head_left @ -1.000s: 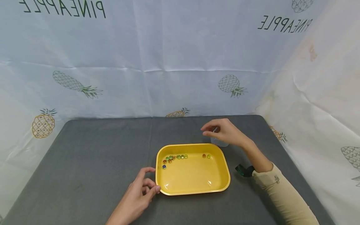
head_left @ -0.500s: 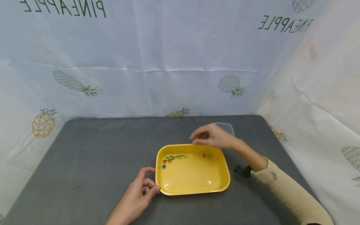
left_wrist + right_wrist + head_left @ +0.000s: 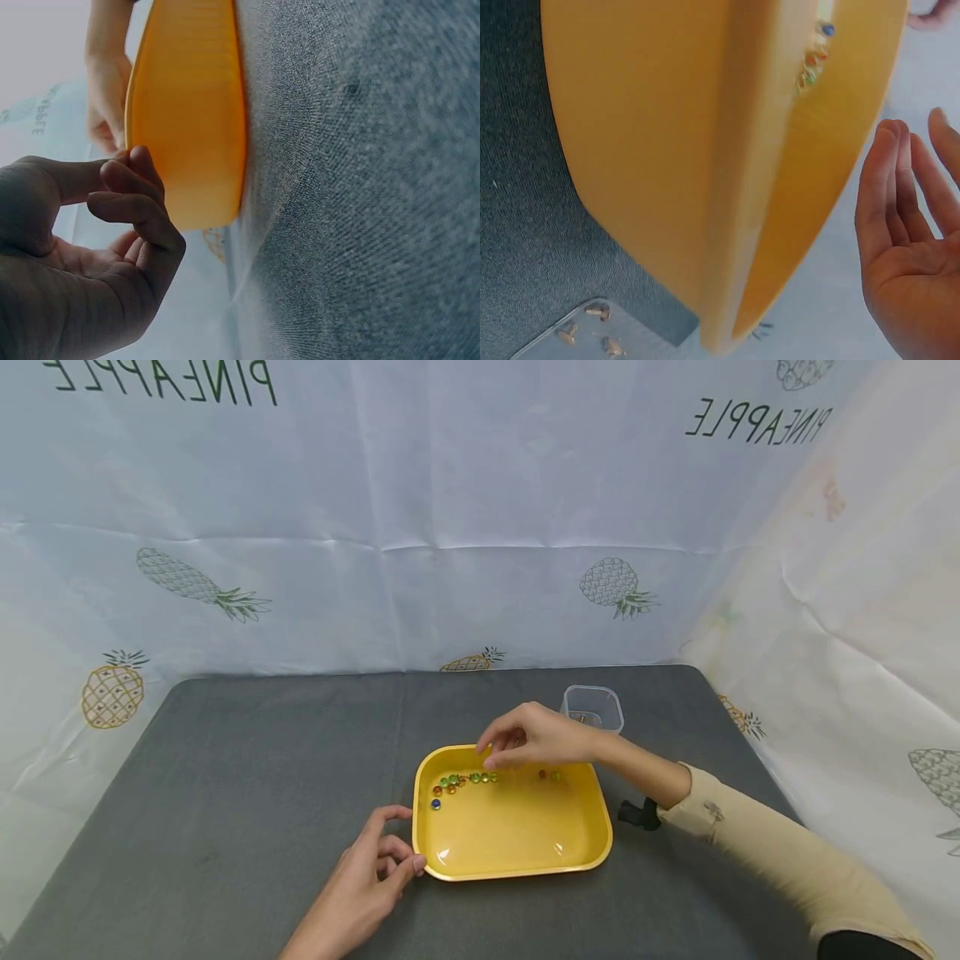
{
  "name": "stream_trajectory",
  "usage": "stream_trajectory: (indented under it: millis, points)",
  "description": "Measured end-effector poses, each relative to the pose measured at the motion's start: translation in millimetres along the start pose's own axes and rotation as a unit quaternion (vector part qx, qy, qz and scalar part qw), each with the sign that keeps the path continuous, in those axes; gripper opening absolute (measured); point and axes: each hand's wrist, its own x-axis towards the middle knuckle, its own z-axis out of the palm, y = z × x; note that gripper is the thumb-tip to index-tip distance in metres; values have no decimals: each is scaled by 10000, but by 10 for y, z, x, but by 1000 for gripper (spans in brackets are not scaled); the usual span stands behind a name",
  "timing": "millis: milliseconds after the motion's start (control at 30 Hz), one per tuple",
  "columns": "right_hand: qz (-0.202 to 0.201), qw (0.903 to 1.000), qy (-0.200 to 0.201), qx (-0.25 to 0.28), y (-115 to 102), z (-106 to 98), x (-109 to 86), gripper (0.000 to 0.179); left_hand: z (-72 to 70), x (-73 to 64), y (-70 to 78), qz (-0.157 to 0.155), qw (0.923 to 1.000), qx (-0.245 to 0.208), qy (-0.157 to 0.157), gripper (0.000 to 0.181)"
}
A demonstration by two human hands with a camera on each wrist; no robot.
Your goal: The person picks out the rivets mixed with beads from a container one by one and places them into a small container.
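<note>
A shallow yellow tray [image 3: 517, 852] lies on the grey table. Several glass marbles [image 3: 484, 777], green and amber, line its far side, with one blue marble [image 3: 436, 804] at the left. My left hand [image 3: 367, 877] grips the tray's near left corner, the thumb and a fingertip meeting at the rim in the left wrist view. Over the far rim hovers my right hand [image 3: 543, 735], its thumb apart from the fingers. The right wrist view shows nothing held in that hand [image 3: 911, 225]. Its forearm passes in front of the tray's far right corner.
Behind the right forearm stands a clear plastic box [image 3: 592, 700]. Small brass-coloured pieces [image 3: 604, 326] lie in it. A dark strap [image 3: 640, 814] hangs at the right cuff. White pineapple-print cloth [image 3: 420, 485] rises behind the table.
My right hand has moved left and toward me, from over the clear box to above the tray, leaving the box in sight. The left hand stays at the tray's corner.
</note>
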Motion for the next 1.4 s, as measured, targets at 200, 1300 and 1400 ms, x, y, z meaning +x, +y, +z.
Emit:
stream_trajectory:
  millis: [200, 1300, 1400]
  points:
    - [164, 9984, -407, 353, -26, 82, 70, 33, -4, -6, -7, 14, 10000, -63, -28, 56]
    - [1083, 9893, -758, 612, 164, 528, 137, 54, -20, 2, -30, 27, 9997, -174, -143, 56]
    - [1032, 9909, -669, 538, 189, 548, 128, 50, -17, 7, -29, 17, 9997, -175, -145, 56]
